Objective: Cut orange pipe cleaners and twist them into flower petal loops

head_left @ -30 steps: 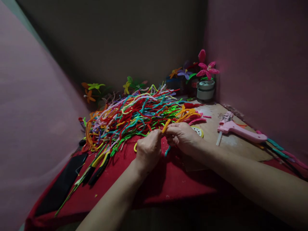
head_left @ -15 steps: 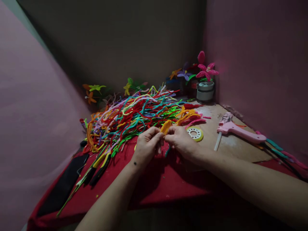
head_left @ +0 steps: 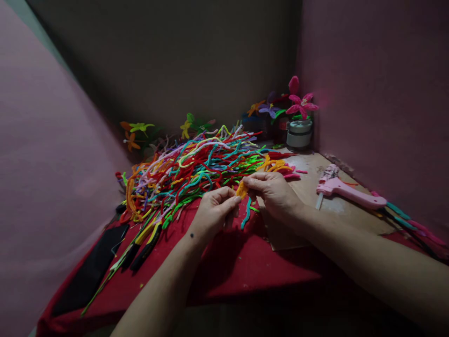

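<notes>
My left hand (head_left: 216, 209) pinches the lower end of a small orange pipe-cleaner petal (head_left: 242, 190) between thumb and fingers. At its upper end, my right hand (head_left: 274, 191) is closed on the same petal. Both hands are raised in front of a big heap of coloured pipe cleaners (head_left: 199, 164). A short teal pipe-cleaner piece (head_left: 247, 214) lies on the red cloth (head_left: 245, 267) just beneath my hands. More orange pipe cleaners (head_left: 277, 164) lie behind my right hand.
A pink glue gun (head_left: 351, 191) rests on a brown board (head_left: 301, 178) at right. On the left lie yellow-and-black pliers (head_left: 147, 245) and a flat black object (head_left: 91, 269). Pipe-cleaner flowers stand at the back, a pink one (head_left: 302, 105) above a grey-white container (head_left: 299, 134).
My right hand has moved up and slightly right, pulling at the petal's upper end; it now covers the tape roll. The petal looks more crumpled. The teal piece shows more fully.
</notes>
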